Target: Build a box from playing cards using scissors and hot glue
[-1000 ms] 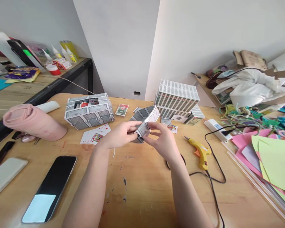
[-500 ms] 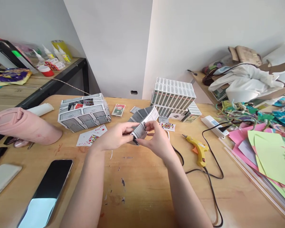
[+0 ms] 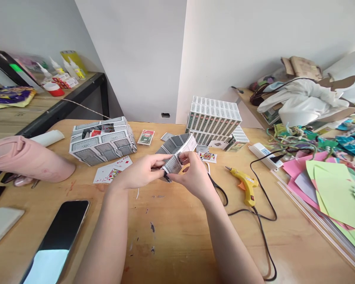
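Note:
Both hands are on a curved piece made of grey-backed playing cards, held above the middle of the table. My left hand pinches its left side between thumb and fingers. From the right, my right hand grips the lower front edge, its thumb under the near corner. Part of the piece is hidden behind the fingers. Left of it stands a box covered in playing cards, with cards and a red item inside. Loose face-up cards lie beside my left hand, and a card pack lies behind.
Stacked card packs stand at the back right. A yellow glue gun with a black cable lies right of my arm, near a power strip. Coloured paper covers the right side. A phone and pink cylindrical case are left.
My hands keep their grip on the card piece, with barely any finger movement. The whole view has shifted slightly, so things appear a little further left.

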Available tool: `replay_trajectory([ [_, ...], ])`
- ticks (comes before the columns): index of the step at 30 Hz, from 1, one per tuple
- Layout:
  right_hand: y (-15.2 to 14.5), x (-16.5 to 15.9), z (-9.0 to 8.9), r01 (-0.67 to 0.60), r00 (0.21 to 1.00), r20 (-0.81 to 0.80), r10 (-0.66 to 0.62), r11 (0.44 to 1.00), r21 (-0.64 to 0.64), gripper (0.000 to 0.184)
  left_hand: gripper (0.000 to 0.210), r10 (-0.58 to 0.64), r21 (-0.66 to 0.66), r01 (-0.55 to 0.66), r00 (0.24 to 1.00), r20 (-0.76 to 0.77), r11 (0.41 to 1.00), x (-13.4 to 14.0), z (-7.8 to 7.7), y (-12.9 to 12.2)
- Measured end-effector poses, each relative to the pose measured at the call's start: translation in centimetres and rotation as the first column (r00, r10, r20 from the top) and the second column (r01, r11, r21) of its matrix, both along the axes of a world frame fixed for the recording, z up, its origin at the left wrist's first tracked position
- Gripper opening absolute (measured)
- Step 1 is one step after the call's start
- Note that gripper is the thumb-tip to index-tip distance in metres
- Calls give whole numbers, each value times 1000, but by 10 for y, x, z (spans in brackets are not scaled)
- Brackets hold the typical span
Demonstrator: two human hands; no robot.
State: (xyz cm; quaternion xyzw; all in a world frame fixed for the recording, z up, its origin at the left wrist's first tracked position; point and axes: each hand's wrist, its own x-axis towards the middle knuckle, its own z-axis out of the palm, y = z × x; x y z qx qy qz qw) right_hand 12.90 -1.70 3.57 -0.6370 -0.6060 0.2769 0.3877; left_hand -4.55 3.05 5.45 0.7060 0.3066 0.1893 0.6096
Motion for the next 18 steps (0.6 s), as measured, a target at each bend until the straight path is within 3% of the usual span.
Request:
replay_trajectory([
  [10,0,-4,4,18,1000,5,-18,999,45,40,50,72,-33,-70,996,57,997,0,-3,1],
  [18,2,2,2,-4,999,34,5,1000,-5,46,50,4,10,-5,1000,6,1000,2,-1,1],
])
